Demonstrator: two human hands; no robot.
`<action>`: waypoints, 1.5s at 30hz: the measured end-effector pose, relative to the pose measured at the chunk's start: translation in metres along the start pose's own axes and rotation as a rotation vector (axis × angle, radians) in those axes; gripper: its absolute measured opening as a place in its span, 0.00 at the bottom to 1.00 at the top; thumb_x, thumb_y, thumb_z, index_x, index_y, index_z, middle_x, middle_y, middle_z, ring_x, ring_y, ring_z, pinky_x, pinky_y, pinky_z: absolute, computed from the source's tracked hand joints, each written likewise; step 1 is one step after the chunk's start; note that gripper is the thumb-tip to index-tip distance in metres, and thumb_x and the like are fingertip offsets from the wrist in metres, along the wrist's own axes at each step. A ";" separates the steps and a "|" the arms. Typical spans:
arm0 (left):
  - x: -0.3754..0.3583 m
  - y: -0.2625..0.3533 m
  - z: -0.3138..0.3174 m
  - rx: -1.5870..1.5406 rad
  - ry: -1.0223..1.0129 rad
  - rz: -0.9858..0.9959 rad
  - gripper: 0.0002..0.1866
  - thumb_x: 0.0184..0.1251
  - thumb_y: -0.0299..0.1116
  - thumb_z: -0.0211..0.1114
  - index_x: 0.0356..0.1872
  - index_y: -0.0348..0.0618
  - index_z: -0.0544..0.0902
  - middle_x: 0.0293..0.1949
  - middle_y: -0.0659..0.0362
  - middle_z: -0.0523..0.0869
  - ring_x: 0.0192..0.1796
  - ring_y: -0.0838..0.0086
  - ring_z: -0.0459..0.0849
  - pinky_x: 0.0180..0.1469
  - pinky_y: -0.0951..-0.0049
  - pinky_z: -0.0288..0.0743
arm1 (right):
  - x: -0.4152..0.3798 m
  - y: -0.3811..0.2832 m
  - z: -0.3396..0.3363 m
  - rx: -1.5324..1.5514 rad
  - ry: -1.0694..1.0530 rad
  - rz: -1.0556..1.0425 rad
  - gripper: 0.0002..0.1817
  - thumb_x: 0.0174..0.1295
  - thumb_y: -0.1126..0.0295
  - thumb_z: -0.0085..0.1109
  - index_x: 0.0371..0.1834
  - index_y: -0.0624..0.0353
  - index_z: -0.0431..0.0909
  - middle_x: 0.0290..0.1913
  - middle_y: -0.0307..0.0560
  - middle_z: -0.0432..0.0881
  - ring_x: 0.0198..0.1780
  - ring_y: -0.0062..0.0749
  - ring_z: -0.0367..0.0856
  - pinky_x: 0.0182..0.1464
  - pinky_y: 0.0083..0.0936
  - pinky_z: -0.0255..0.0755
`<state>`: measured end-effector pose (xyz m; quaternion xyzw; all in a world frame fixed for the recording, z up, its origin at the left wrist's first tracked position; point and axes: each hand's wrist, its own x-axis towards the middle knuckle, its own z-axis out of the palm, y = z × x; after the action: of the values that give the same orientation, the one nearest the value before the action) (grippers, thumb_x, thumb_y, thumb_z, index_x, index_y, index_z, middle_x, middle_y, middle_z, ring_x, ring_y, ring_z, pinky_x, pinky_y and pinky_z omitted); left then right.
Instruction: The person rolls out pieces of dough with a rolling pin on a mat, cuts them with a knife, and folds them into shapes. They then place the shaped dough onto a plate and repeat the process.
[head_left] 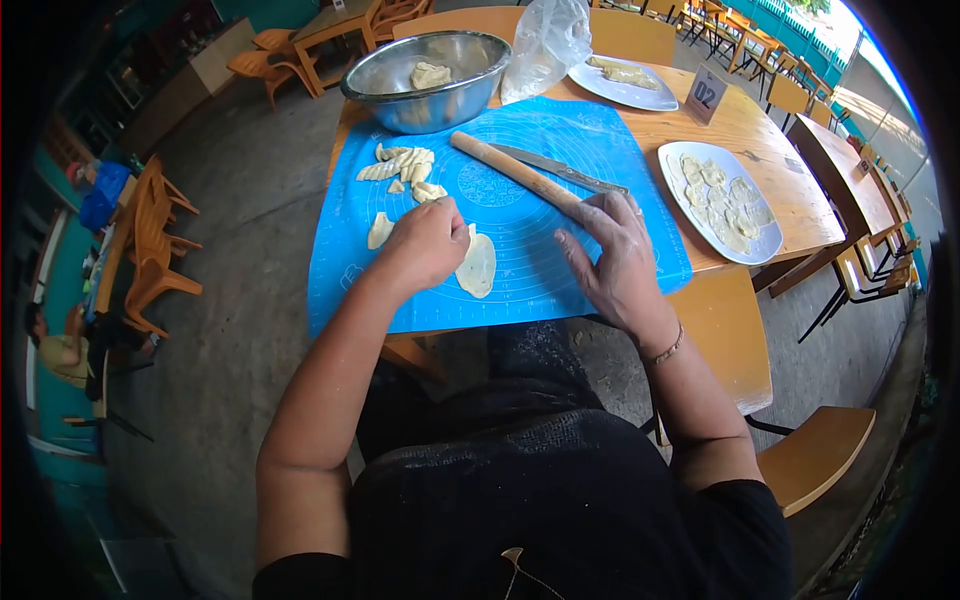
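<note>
My left hand [428, 245] is closed over the blue mat [540, 285]; whatever its fingers hold is hidden. Beside it lies a flat, thin oval of dough [479, 266], with a smaller dough piece [380, 231] on the other side. Just beyond the knuckles is a pile of cut dough pieces [405, 163]. My right hand [620, 265], dusted with flour, has its thumb spread away from the fingers. Its fingertips are at the near end of a wooden rolling pin [515, 170]. A knife [560, 168] lies along the pin's far side.
At the mat's back edge stands a metal bowl [425, 105] with a dough lump [430, 75] inside, next to a clear plastic bag [545, 50]. A white plate [690, 225] of flattened dough sits right; another plate [650, 97] and a number sign [706, 95] are behind.
</note>
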<state>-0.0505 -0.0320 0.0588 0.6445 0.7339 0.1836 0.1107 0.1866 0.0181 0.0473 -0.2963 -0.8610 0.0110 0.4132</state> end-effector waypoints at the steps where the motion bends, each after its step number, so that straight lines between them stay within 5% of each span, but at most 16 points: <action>1: -0.003 0.002 -0.008 -0.160 -0.070 0.000 0.09 0.69 0.33 0.61 0.37 0.35 0.80 0.35 0.50 0.85 0.39 0.64 0.85 0.45 0.59 0.77 | -0.003 -0.008 -0.003 0.127 -0.029 0.047 0.17 0.59 0.69 0.67 0.50 0.63 0.82 0.43 0.54 0.78 0.47 0.49 0.76 0.54 0.39 0.70; 4: -0.007 0.004 -0.024 -0.291 -0.204 0.052 0.11 0.72 0.35 0.61 0.39 0.35 0.78 0.37 0.55 0.84 0.41 0.73 0.84 0.46 0.66 0.79 | -0.013 -0.024 0.000 0.359 -0.062 0.095 0.15 0.60 0.69 0.66 0.48 0.64 0.83 0.42 0.54 0.80 0.46 0.46 0.79 0.49 0.37 0.73; 11: -0.021 -0.006 -0.030 -1.012 -0.507 0.013 0.09 0.76 0.35 0.58 0.46 0.39 0.75 0.44 0.55 0.83 0.48 0.69 0.86 0.55 0.60 0.81 | -0.017 -0.029 0.011 0.806 -0.309 0.287 0.28 0.65 0.64 0.66 0.62 0.70 0.73 0.51 0.52 0.80 0.48 0.33 0.80 0.48 0.28 0.76; 14: -0.030 -0.003 -0.030 -1.356 -0.524 0.067 0.09 0.77 0.34 0.57 0.46 0.38 0.74 0.44 0.52 0.83 0.47 0.66 0.87 0.55 0.58 0.82 | -0.019 -0.031 0.013 1.159 -0.476 0.472 0.34 0.65 0.61 0.67 0.66 0.75 0.67 0.57 0.52 0.78 0.53 0.31 0.80 0.52 0.27 0.76; 19: -0.042 0.013 -0.033 -1.659 -0.552 0.088 0.11 0.78 0.35 0.54 0.49 0.37 0.73 0.47 0.50 0.83 0.48 0.63 0.87 0.52 0.57 0.83 | -0.017 -0.037 0.001 1.985 -0.619 0.633 0.27 0.66 0.66 0.66 0.62 0.71 0.70 0.54 0.53 0.81 0.52 0.34 0.85 0.50 0.26 0.82; 26: -0.043 0.027 -0.002 -1.616 -0.426 -0.031 0.14 0.77 0.34 0.55 0.53 0.34 0.71 0.47 0.47 0.83 0.45 0.61 0.88 0.48 0.58 0.85 | -0.030 -0.031 -0.017 1.690 -0.550 0.866 0.15 0.66 0.70 0.65 0.50 0.69 0.77 0.42 0.47 0.85 0.39 0.28 0.88 0.39 0.20 0.84; 30: -0.044 0.037 0.014 -1.487 -0.474 -0.129 0.24 0.74 0.32 0.57 0.64 0.32 0.63 0.48 0.45 0.83 0.47 0.60 0.87 0.43 0.58 0.87 | -0.038 -0.012 -0.033 1.473 -0.506 0.901 0.10 0.68 0.68 0.63 0.42 0.66 0.79 0.37 0.44 0.84 0.34 0.24 0.86 0.36 0.16 0.82; 35: -0.039 0.052 0.034 -1.506 -0.449 -0.065 0.30 0.71 0.28 0.63 0.68 0.31 0.58 0.49 0.43 0.81 0.47 0.57 0.87 0.45 0.57 0.86 | -0.050 0.004 -0.032 1.371 -0.288 0.699 0.07 0.67 0.71 0.61 0.40 0.64 0.80 0.36 0.44 0.83 0.35 0.23 0.83 0.40 0.26 0.80; 40: -0.036 0.061 0.033 -1.384 -0.495 -0.029 0.30 0.72 0.29 0.61 0.68 0.31 0.57 0.50 0.42 0.81 0.48 0.57 0.87 0.47 0.59 0.86 | -0.031 0.012 -0.054 1.640 -0.263 1.006 0.04 0.65 0.74 0.58 0.37 0.63 0.78 0.34 0.48 0.83 0.36 0.36 0.85 0.43 0.29 0.79; 45: -0.031 0.052 0.033 -1.335 -0.430 -0.059 0.29 0.74 0.33 0.60 0.68 0.31 0.58 0.51 0.40 0.81 0.48 0.56 0.87 0.47 0.61 0.85 | -0.018 0.054 -0.071 1.482 -0.230 0.917 0.10 0.66 0.66 0.54 0.42 0.61 0.75 0.40 0.52 0.82 0.40 0.46 0.85 0.47 0.44 0.80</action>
<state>0.0145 -0.0530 0.0479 0.4407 0.4434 0.4603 0.6303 0.2730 0.0369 0.0666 -0.2656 -0.4648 0.7618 0.3648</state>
